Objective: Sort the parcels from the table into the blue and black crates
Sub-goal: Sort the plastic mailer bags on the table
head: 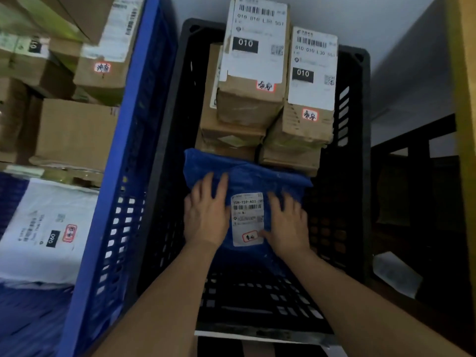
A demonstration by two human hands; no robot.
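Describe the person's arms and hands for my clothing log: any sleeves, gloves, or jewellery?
Both forearms are bare up to the frame edge, with no sleeves showing. The left hand and right hand wear no gloves, and no watch, rings or bracelets can be seen.

Both forearms bare, no sleeves, gloves, rings or watch showing on either.

A dark wooden frame [417, 161] stands at the right, beside a yellow post [465, 99] at the edge, with a pale grey wall [401, 47] behind them.
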